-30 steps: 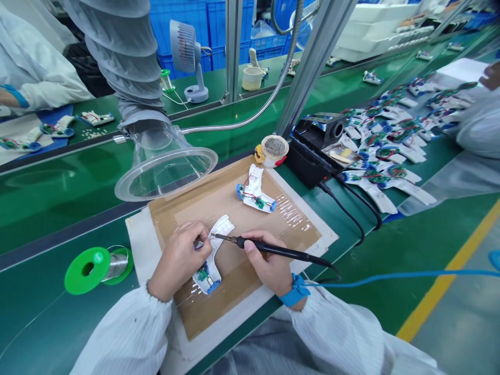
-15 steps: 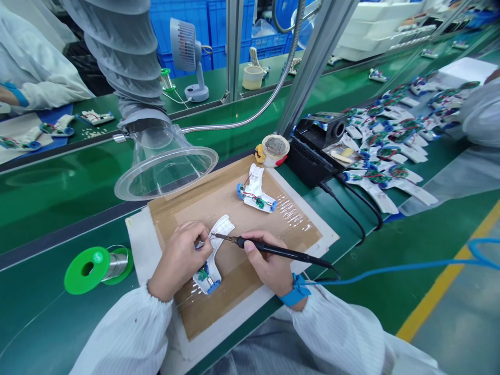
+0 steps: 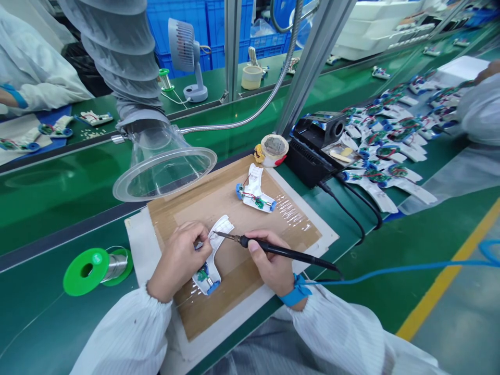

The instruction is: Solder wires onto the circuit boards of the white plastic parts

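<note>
My right hand, with a blue strap at its wrist, is closed around the black handle of a soldering iron. The iron's tip points left, over the upper part of a white plastic housing half. Beside that tip, my left hand is pinched over the housing's left edge, on what looks like a thin wire; its fingertips are partly hidden. Green circuitry and a blue-ended metal cylinder sit in the housing's lower end. A second wired housing half lies farther back on the cardboard mat.
A green solder spool stands left of the mat. Overhead hangs a clear extraction hood. Behind the mat are a round tub and a black soldering station. Many housing halves are piled right, near another person's sleeve.
The soldering iron has shifted slightly right and up, its tip a little farther from my left fingertips. My left hand and the housing half stay nearly still.
</note>
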A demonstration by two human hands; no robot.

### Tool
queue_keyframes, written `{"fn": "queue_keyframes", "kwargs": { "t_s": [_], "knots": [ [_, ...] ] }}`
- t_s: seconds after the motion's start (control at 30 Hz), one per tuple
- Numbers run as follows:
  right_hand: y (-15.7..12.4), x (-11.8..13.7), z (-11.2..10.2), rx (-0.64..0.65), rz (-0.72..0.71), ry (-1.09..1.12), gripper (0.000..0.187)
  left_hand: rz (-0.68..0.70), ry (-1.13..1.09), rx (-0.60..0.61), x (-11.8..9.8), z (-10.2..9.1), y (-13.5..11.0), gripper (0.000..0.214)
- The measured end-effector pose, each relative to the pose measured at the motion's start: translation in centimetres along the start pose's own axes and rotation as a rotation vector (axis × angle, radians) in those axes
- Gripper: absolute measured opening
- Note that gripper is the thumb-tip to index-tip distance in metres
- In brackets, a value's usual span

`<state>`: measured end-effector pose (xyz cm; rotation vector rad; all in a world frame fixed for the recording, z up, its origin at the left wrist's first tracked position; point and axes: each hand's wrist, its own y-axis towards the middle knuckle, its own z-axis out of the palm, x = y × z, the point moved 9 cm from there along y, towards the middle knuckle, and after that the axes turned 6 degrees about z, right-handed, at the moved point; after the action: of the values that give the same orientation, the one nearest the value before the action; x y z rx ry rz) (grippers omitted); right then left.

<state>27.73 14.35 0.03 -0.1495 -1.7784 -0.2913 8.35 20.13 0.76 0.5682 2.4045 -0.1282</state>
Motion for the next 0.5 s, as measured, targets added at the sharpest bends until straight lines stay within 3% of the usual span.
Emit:
{"fn": "queue_keyframes", "kwargs": {
  "t_s": [0.5],
  "knots": [
    [-0.2, -1.3, -0.5, -0.078, 0.045, 0.133, 0.023, 0.003, 0.01, 0.009, 0.1, 0.1, -0.1, 0.015]
  ]
}}
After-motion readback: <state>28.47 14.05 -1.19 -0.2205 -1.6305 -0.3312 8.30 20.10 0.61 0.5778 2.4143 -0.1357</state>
